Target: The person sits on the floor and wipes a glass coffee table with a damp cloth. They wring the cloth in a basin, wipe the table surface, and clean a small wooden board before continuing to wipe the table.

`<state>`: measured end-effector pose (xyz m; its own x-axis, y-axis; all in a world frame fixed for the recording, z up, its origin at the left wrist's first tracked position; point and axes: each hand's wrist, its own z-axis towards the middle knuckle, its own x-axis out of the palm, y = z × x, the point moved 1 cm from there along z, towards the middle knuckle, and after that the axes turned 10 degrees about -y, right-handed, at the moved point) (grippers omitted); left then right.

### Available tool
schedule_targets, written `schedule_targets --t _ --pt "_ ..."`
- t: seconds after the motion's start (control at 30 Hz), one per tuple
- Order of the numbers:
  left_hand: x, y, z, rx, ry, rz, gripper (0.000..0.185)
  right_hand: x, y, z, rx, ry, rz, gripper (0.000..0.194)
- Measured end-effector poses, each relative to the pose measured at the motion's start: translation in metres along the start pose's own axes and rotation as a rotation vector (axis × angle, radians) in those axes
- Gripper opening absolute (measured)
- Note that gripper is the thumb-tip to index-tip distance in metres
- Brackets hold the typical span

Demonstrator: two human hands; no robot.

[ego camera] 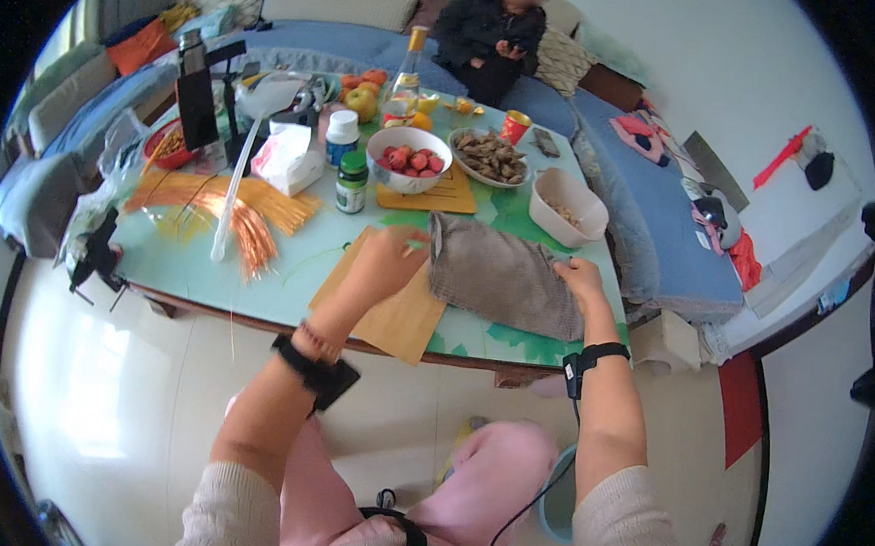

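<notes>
A folded grey-brown cloth [507,276] lies on the right part of the table. My right hand [582,279] pinches its upper right edge between thumb and fingers. Beside the cloth's left end is my left hand [394,260], its fingers bent; whether they touch the cloth I cannot tell. Under my left hand and partly under the cloth is a flat yellow-brown sheet [406,323], reaching past the table's front edge. To the left lie bundles of orange-gold strands [252,236] and a long clear plastic strip [238,184].
Behind the cloth stand a bowl of red fruit [411,177], a plate of brown pieces [486,158], a pinkish plastic tub [568,209], a green-capped jar [351,181] and a glass bottle [404,88]. A person [491,41] sits on the blue sofa. A bin [559,498] stands below.
</notes>
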<state>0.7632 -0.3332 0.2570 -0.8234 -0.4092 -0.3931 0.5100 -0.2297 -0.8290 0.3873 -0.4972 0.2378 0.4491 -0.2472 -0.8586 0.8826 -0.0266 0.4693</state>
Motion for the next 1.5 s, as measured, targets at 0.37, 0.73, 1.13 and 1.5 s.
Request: schedule_targets --t 0.37,0.73,1.13,1.5 --pt "0.086 0.034 0.101 0.166 0.276 0.706 0.036 -0.117 0.061 -0.075 -0.270 0.135 0.852 0.016" --pt "0.007 -0.052 0.006 0.363 0.492 0.433 0.043 -0.201 0.019 -0.188 -0.621 0.136 0.667 0.023" --pt "0.080 -0.019 0.013 0.580 0.288 0.263 0.034 -0.190 -0.014 -0.219 -0.465 0.203 0.744 0.045" --pt "-0.043 -0.096 -0.013 0.188 0.417 -0.199 0.014 -0.192 -0.061 -0.237 -0.150 0.059 0.813 0.008"
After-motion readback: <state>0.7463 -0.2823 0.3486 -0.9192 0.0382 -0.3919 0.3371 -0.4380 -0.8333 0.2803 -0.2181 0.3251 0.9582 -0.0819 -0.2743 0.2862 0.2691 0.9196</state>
